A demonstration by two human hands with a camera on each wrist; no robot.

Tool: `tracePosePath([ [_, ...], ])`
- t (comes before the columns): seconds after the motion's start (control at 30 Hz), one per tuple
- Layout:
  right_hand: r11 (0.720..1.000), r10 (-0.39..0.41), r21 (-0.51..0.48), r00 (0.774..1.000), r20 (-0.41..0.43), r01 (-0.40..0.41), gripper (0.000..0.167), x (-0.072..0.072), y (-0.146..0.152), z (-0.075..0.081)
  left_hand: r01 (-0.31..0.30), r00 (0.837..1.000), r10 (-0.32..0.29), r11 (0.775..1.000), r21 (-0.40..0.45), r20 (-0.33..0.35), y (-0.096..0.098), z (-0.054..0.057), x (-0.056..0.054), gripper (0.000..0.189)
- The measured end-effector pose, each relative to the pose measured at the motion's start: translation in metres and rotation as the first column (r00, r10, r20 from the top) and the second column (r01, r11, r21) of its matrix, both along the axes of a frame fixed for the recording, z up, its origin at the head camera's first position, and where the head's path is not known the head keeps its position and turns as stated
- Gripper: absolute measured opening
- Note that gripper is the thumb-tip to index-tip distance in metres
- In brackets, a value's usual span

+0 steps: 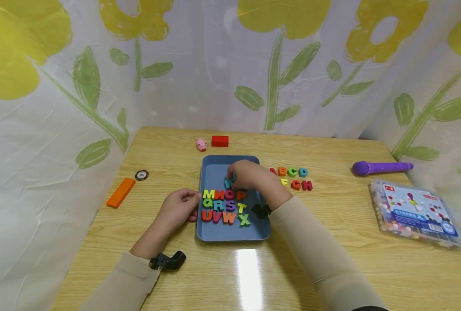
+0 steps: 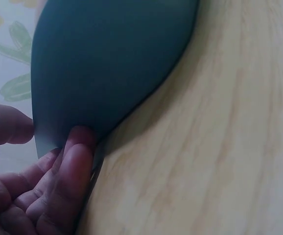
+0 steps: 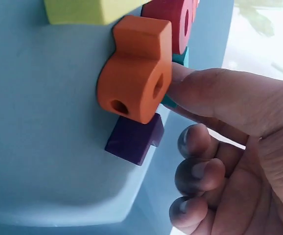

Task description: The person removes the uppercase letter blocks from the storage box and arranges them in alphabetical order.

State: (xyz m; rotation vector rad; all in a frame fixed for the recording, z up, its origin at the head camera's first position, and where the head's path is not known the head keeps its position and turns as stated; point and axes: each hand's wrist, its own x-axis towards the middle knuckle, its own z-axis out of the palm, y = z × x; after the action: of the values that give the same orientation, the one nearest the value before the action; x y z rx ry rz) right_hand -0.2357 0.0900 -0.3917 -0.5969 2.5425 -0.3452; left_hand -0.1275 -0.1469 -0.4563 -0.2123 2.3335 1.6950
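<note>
Two beige sleeves (image 1: 118,276) reached in over the near side of the wooden table (image 1: 199,280), each wrist wearing a black mount (image 1: 167,261). From my end, I saw the left hand (image 1: 180,207) holding the left wall of the blue tray (image 1: 234,234), thumb at the rim and fingers curled against the outside. In the tray, the nearest row of toy letters (image 1: 207,215) read U, V, W, X; past it came Q, R, S, T, then M, N, O and an orange P (image 1: 241,195). The right hand (image 1: 251,175) was just beyond that last row, thumb and forefinger drawn narrow; the thumb hid much of the piece, but as far as I could tell they pinched the teal letter K (image 1: 227,184), inside the tray beyond the O. My right wrist view showed a purple letter (image 3: 134,139) just beside the P.

Well to the right lay a clear box (image 1: 417,211) of small coloured balls. An orange block (image 1: 121,192) lay left of the tray, a round chip (image 1: 141,175) near its far end. Right of the tray sat more letters (image 1: 301,185), and farther right a purple microphone (image 1: 382,168). A pink pig head (image 1: 201,144) and a red block (image 1: 220,141) stood farthest back, before a flowered cloth (image 1: 199,86).
</note>
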Motion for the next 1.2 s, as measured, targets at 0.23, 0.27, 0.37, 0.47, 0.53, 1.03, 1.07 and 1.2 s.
tracePosePath([
  [0.23, 0.998, 0.01, -0.06, 0.996, -0.087, -0.015, 0.03, 0.003, 0.014, 0.009, 0.01, 1.0, -0.01, 1.0, -0.008, 0.007, 0.0, 0.001, 0.001, 0.04],
  [0.27, 0.997, 0.0, -0.082, 0.995, -0.104, -0.008, 0.031, 0.005, 0.02, 0.012, 0.012, 1.0, -0.012, 1.0, -0.008, 0.008, 0.001, 0.001, 0.001, 0.041],
  [0.37, 0.989, -0.048, -0.145, 0.987, -0.153, 0.026, 0.031, 0.014, 0.045, 0.026, 0.017, 1.0, -0.017, 1.0, -0.008, 0.014, 0.002, 0.0, 0.001, 0.042],
  [0.47, 0.976, -0.123, -0.201, 0.978, -0.167, 0.089, 0.031, 0.025, 0.077, 0.034, 0.025, 0.999, -0.024, 1.0, -0.016, 0.021, 0.002, 0.0, 0.001, 0.043],
  [0.53, 0.968, -0.162, -0.218, 0.972, -0.172, 0.123, 0.03, 0.032, 0.098, 0.034, 0.023, 0.999, -0.023, 1.0, -0.02, 0.029, 0.001, -0.001, 0.0, 0.043],
  [1.03, 0.958, -0.27, -0.143, 0.951, -0.148, 0.25, 0.03, 0.068, 0.188, -0.008, 0.026, 0.998, -0.025, 0.999, -0.031, 0.051, 0.0, -0.001, -0.001, 0.044],
  [1.07, 0.957, -0.274, -0.141, 0.95, -0.147, 0.255, 0.031, 0.069, 0.189, -0.009, 0.027, 0.998, -0.026, 0.999, -0.029, 0.051, 0.0, -0.001, -0.002, 0.044],
  [1.2, 0.954, -0.287, -0.131, 0.949, -0.132, 0.27, 0.032, 0.07, 0.192, -0.011, 0.033, 0.998, -0.031, 0.999, -0.021, 0.048, 0.001, -0.001, -0.002, 0.044],
])
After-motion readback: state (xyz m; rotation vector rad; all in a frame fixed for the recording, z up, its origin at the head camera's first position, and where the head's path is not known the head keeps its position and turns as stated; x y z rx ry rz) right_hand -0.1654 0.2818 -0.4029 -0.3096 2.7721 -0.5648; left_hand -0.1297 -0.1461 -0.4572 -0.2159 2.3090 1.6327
